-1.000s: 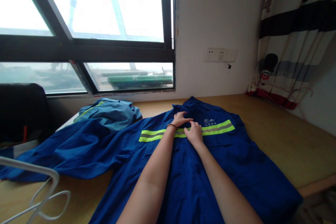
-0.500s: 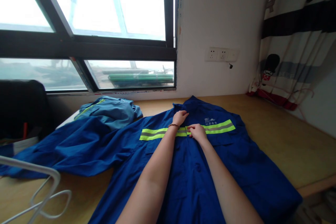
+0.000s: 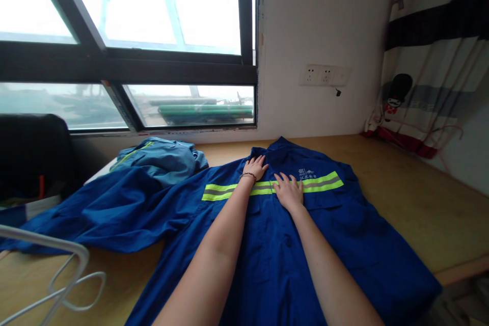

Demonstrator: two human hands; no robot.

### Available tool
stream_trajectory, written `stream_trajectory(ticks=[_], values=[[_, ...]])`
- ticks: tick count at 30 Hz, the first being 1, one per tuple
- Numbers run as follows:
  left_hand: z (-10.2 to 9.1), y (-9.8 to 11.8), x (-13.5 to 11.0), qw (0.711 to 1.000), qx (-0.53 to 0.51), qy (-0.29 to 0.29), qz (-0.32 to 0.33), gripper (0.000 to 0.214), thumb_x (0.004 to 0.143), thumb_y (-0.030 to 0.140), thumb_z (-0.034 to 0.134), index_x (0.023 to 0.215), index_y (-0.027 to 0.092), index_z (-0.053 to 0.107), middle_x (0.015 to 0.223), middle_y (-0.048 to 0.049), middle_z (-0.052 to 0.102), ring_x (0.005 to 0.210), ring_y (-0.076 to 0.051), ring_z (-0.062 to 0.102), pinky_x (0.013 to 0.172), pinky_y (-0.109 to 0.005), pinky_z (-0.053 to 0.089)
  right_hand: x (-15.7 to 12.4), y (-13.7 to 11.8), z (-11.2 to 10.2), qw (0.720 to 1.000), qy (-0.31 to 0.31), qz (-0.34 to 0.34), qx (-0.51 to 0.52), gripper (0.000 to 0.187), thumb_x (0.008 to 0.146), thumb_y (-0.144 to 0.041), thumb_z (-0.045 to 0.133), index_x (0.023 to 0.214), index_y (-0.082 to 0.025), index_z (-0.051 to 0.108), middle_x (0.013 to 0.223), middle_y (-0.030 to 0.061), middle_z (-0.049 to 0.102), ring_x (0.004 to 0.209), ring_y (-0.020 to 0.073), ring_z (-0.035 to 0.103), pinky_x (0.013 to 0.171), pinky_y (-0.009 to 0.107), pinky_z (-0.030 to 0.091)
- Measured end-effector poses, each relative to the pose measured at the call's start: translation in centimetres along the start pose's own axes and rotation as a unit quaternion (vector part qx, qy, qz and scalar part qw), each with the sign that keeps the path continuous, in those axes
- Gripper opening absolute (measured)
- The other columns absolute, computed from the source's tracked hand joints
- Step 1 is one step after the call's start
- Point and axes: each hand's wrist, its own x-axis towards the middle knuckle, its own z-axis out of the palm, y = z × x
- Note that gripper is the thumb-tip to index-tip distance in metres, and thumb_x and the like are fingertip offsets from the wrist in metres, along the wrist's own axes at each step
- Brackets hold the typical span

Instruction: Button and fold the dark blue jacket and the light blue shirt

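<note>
A dark blue work jacket [image 3: 336,244] with yellow-green and grey reflective bands lies spread out, front side up, with one sleeve stretched to the left. Below its collar my left hand [image 3: 255,168], with a bracelet at the wrist, rests flat on the cloth, fingers spread. My right hand [image 3: 289,191] lies palm down across the reflective band [image 3: 324,182] by the front opening, fingers also apart. White lettering [image 3: 307,174] shows on the chest just beyond it. Neither hand grips anything.
The jacket covers much of a wooden tabletop [image 3: 412,204]. A crumpled lighter blue garment [image 3: 168,160] sits at the back left. White metal tubing [image 3: 72,247] stands at the front left. Behind are a window, a wall socket [image 3: 324,75] and a curtain [image 3: 420,86] on the right.
Both hands have gone from pinching the jacket's front edges to lying open and flat on it. My left hand has shifted slightly left.
</note>
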Motion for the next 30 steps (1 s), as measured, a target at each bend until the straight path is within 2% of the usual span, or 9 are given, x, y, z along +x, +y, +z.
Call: stream_trajectory(ticks=[5, 8, 10, 17, 19, 22, 25, 27, 30], values=[[-1.5, 2.0, -2.0, 0.991, 0.054, 0.119, 0.025, 0.043, 0.086, 0.021, 0.029, 0.127, 0.016, 0.037, 0.134, -0.0112, 0.037, 0.125, -0.024, 0.026, 0.103, -0.041, 0.018, 0.2, -0.2, 0.3, 1.000, 0.015, 0.019, 0.003, 0.042, 0.086, -0.040, 0.031, 0.126, -0.030, 0.041, 0.134, 0.0008, 0.037, 0.122, 0.0274, 0.025, 0.097, 0.053, 0.011], [-1.5, 3.3, -4.1, 0.988, 0.089, 0.102, 0.081, 0.038, 0.084, 0.014, 0.027, 0.113, 0.015, 0.051, 0.126, -0.0122, 0.046, 0.125, -0.023, 0.027, 0.103, -0.042, 0.017, 0.2, -0.2, 0.3, 0.999, 0.023, 0.019, 0.013, 0.041, 0.086, -0.036, 0.033, 0.125, -0.028, 0.043, 0.133, 0.0020, 0.039, 0.122, 0.0273, 0.026, 0.097, 0.053, 0.013], [-0.9, 4.4, -5.5, 0.988, 0.099, 0.091, 0.075, 0.035, 0.082, 0.012, 0.029, 0.108, 0.014, 0.054, 0.125, -0.0126, 0.046, 0.126, -0.023, 0.026, 0.103, -0.043, 0.017, 0.3, -0.1, 0.2, 0.999, 0.028, 0.017, 0.029, 0.039, 0.086, -0.032, 0.033, 0.123, -0.028, 0.046, 0.131, 0.0022, 0.041, 0.121, 0.0259, 0.028, 0.098, 0.050, 0.015], [1.7, 7.9, -9.7, 0.997, 0.028, 0.025, 0.069, 0.041, 0.087, 0.029, 0.024, 0.122, 0.020, 0.043, 0.132, -0.0049, 0.041, 0.124, -0.022, 0.030, 0.100, -0.040, 0.027, 1.6, 1.6, -1.5, 0.977, 0.069, 0.097, 0.174, 0.036, 0.075, -0.013, 0.036, 0.094, -0.018, 0.065, 0.099, 0.0052, 0.064, 0.096, 0.0175, 0.054, 0.086, 0.026, 0.037], [2.0, 8.1, -10.4, 0.996, 0.032, 0.026, 0.073, 0.044, 0.087, 0.037, 0.024, 0.125, 0.021, 0.041, 0.135, -0.0042, 0.037, 0.126, -0.023, 0.027, 0.102, -0.042, 0.022, 2.0, 3.1, -2.9, 0.971, 0.095, 0.136, 0.174, 0.040, 0.075, -0.011, 0.030, 0.095, -0.016, 0.064, 0.096, 0.0066, 0.065, 0.092, 0.0180, 0.056, 0.083, 0.027, 0.040], [1.9, 8.0, -10.8, 0.996, 0.040, 0.025, 0.073, 0.050, 0.086, 0.045, 0.023, 0.128, 0.022, 0.039, 0.137, -0.0038, 0.034, 0.127, -0.024, 0.024, 0.103, -0.043, 0.019, 1.9, 6.7, -5.6, 0.954, 0.153, 0.204, 0.159, 0.043, 0.076, -0.013, 0.028, 0.106, -0.011, 0.058, 0.110, 0.0132, 0.058, 0.103, 0.0233, 0.051, 0.088, 0.036, 0.037], [1.8, 7.8, -10.8, 0.996, 0.043, 0.023, 0.075, 0.057, 0.083, 0.053, 0.023, 0.130, 0.022, 0.036, 0.139, -0.0047, 0.031, 0.128, -0.025, 0.022, 0.103, -0.044, 0.017, 1.5, 11.2, -8.4, 0.906, 0.202, 0.330, 0.175, 0.040, 0.074, -0.019, 0.040, 0.112, -0.013, 0.054, 0.124, 0.0181, 0.045, 0.114, 0.0304, 0.041, 0.093, 0.050, 0.029], [1.8, 7.8, -10.9, 0.996, 0.041, 0.025, 0.076, 0.061, 0.081, 0.057, 0.024, 0.130, 0.022, 0.036, 0.139, -0.0051, 0.030, 0.129, -0.025, 0.021, 0.104, -0.044, 0.017, 1.3, 13.9, -10.1, 0.882, 0.180, 0.369, 0.231, 0.040, 0.074, -0.021, 0.045, 0.112, -0.012, 0.053, 0.120, 0.0225, 0.047, 0.110, 0.0312, 0.045, 0.090, 0.052, 0.031], [1.7, 7.8, -11.0, 0.996, 0.038, 0.029, 0.073, 0.062, 0.080, 0.058, 0.025, 0.130, 0.023, 0.037, 0.139, -0.0052, 0.030, 0.128, -0.025, 0.022, 0.103, -0.044, 0.017, 1.3, 16.6, -12.0, 0.883, 0.135, 0.345, 0.289, 0.031, 0.076, -0.026, 0.045, 0.099, -0.011, 0.060, 0.098, 0.0214, 0.060, 0.092, 0.0276, 0.057, 0.079, 0.045, 0.043]])
